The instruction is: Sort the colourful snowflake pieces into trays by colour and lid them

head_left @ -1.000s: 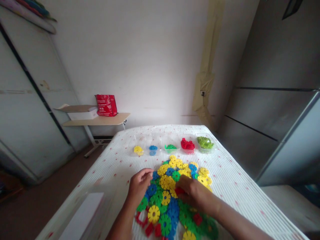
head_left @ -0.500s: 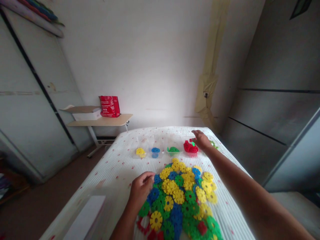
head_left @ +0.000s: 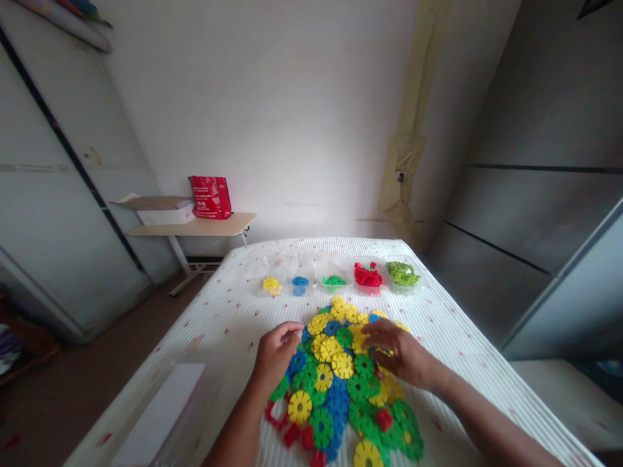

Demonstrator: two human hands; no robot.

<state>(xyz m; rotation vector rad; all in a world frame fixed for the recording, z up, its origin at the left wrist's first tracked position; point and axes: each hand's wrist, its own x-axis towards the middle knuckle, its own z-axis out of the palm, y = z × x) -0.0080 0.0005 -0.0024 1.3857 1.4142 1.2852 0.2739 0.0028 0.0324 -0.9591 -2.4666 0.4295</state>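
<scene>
A pile of flower-shaped plastic discs (head_left: pixel 324 376) in yellow, green and blue, with some red pieces (head_left: pixel 292 434), lies on the bed-like surface. At its left edge is my left hand (head_left: pixel 277 350), fingers curled and thumb against the index finger; whatever they hold, if anything, is hidden. My right hand (head_left: pixel 402 353) hangs over the right side of the pile, fingers apart and pointing left, close to yellow discs. Behind the pile stands a row of clear containers holding yellow discs (head_left: pixel 271 284), blue discs (head_left: pixel 300 283), green discs (head_left: pixel 335 281), red pieces (head_left: pixel 368 277) and light green pieces (head_left: pixel 403 273).
A white quilted cover (head_left: pixel 233 324) with small red marks spreads under everything. A white flat box (head_left: pixel 163 408) lies at the front left. Beyond the left side, a small table (head_left: pixel 209 225) carries a red bag (head_left: pixel 210 197) and a cardboard box (head_left: pixel 168 213).
My right hand has come back from the red container to the pile, uncovering the light green pieces. My left hand stays at the pile's left edge. The view has tilted slightly down.
</scene>
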